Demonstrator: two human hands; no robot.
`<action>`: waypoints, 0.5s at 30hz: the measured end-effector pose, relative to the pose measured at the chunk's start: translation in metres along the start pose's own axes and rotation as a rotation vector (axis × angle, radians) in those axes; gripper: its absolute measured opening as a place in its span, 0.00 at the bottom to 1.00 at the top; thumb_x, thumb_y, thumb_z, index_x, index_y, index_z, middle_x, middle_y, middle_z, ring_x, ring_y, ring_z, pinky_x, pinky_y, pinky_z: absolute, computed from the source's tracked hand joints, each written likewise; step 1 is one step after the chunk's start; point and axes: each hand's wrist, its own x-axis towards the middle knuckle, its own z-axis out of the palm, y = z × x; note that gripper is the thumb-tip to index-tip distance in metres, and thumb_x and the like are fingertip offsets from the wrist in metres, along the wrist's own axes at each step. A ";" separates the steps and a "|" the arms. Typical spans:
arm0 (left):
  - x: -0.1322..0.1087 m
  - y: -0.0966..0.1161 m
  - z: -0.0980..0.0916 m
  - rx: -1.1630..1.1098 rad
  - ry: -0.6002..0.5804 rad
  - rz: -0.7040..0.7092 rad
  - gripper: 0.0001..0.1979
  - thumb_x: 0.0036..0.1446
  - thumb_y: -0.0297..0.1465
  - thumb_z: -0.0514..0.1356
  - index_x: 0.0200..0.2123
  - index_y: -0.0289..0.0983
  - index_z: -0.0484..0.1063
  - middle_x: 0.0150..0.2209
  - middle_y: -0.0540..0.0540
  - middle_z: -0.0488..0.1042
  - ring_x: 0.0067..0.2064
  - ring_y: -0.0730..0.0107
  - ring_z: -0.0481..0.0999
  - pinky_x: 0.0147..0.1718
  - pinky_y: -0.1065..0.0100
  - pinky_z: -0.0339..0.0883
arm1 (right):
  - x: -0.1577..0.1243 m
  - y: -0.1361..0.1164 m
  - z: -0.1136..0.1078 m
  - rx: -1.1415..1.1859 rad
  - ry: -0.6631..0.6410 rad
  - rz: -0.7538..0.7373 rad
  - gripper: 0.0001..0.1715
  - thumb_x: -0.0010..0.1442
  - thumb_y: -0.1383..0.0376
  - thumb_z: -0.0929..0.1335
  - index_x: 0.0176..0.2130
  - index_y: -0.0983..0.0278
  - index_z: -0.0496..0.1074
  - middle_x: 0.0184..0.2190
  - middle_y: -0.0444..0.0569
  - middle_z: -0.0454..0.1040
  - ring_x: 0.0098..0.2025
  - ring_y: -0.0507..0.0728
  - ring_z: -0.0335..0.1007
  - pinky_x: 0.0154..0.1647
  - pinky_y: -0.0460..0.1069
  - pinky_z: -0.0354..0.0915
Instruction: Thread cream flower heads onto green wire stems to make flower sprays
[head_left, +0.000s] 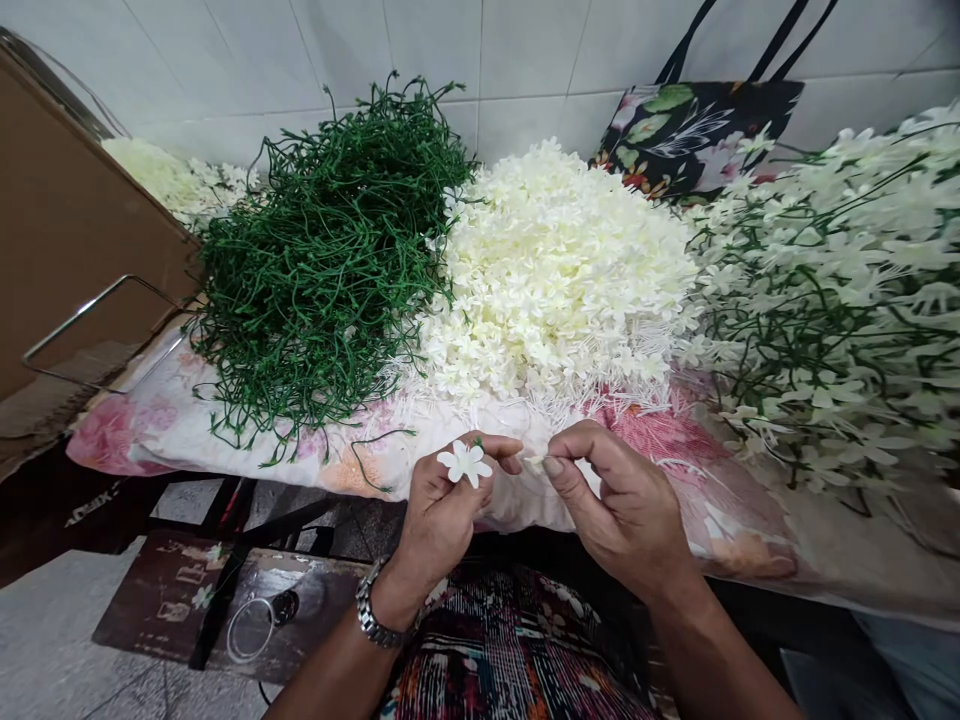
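Observation:
My left hand point(448, 500) is closed near the front edge of the cloth, with a white artificial flower point(465, 463) showing at its thumb side. A bit of green stem peeks out by the bent fingers. Just to its right, my right hand point(619, 500) pinches a small pale piece, likely part of a flower, between thumb and forefinger; most of it is hidden. Beyond both hands lies a heap of loose white blossoms point(562, 270). Left of that is a tangled pile of green plastic stems point(330, 240). Assembled flower sprays point(847, 300) are massed on the right.
A floral cloth point(292, 450) covers the work surface. On the left stand a cardboard box point(82, 220) and a bent metal wire frame point(75, 300). Against the tiled wall rests a dark floral bag point(697, 135). A wooden bench point(165, 590) sits below at left.

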 end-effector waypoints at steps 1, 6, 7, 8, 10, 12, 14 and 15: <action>0.000 0.001 0.000 0.010 0.004 0.010 0.11 0.55 0.33 0.59 0.37 0.35 0.78 0.26 0.47 0.72 0.23 0.79 0.60 0.22 0.74 0.55 | 0.001 0.000 -0.001 0.009 -0.004 0.000 0.06 0.59 0.71 0.63 0.30 0.63 0.64 0.24 0.42 0.65 0.25 0.48 0.61 0.25 0.44 0.59; -0.001 0.005 0.001 0.079 0.016 -0.001 0.09 0.53 0.29 0.60 0.37 0.38 0.79 0.20 0.51 0.69 0.22 0.78 0.64 0.23 0.75 0.60 | 0.008 -0.007 -0.008 0.053 -0.050 -0.066 0.05 0.60 0.72 0.62 0.32 0.63 0.62 0.27 0.43 0.65 0.29 0.48 0.63 0.29 0.44 0.60; -0.001 0.006 0.001 0.094 0.019 0.000 0.09 0.53 0.28 0.60 0.36 0.38 0.79 0.20 0.51 0.69 0.22 0.78 0.64 0.22 0.75 0.60 | 0.009 -0.009 -0.009 0.056 -0.062 -0.089 0.05 0.60 0.72 0.62 0.32 0.63 0.62 0.27 0.43 0.65 0.29 0.48 0.63 0.29 0.44 0.60; -0.002 0.006 0.001 0.111 0.021 0.009 0.08 0.52 0.28 0.60 0.35 0.38 0.79 0.19 0.51 0.70 0.21 0.78 0.64 0.21 0.75 0.60 | 0.011 -0.010 -0.010 0.056 -0.073 -0.110 0.05 0.59 0.73 0.62 0.32 0.64 0.62 0.27 0.43 0.65 0.29 0.48 0.63 0.29 0.44 0.60; -0.001 0.009 0.002 0.162 0.013 0.063 0.09 0.52 0.25 0.59 0.33 0.38 0.79 0.20 0.52 0.71 0.21 0.78 0.65 0.20 0.76 0.60 | 0.013 -0.013 -0.011 0.052 -0.091 -0.148 0.06 0.59 0.74 0.62 0.32 0.64 0.62 0.27 0.43 0.65 0.29 0.48 0.62 0.29 0.44 0.60; 0.000 0.012 0.002 0.250 -0.005 0.152 0.10 0.50 0.23 0.58 0.32 0.38 0.79 0.20 0.52 0.71 0.22 0.77 0.66 0.21 0.76 0.60 | 0.014 -0.015 -0.012 0.041 -0.108 -0.168 0.06 0.59 0.74 0.62 0.32 0.65 0.62 0.26 0.44 0.65 0.29 0.48 0.62 0.29 0.44 0.60; 0.001 0.016 0.002 0.345 -0.030 0.242 0.12 0.48 0.21 0.57 0.31 0.37 0.79 0.20 0.52 0.70 0.22 0.77 0.66 0.21 0.76 0.59 | 0.015 -0.016 -0.013 0.026 -0.128 -0.183 0.06 0.59 0.74 0.61 0.31 0.65 0.62 0.26 0.44 0.64 0.29 0.48 0.61 0.30 0.44 0.60; 0.001 0.017 0.002 0.387 -0.043 0.274 0.13 0.48 0.20 0.56 0.31 0.37 0.79 0.20 0.52 0.69 0.22 0.77 0.66 0.21 0.76 0.58 | 0.016 -0.017 -0.013 0.017 -0.142 -0.191 0.06 0.60 0.74 0.61 0.31 0.65 0.62 0.26 0.44 0.65 0.30 0.49 0.62 0.30 0.44 0.60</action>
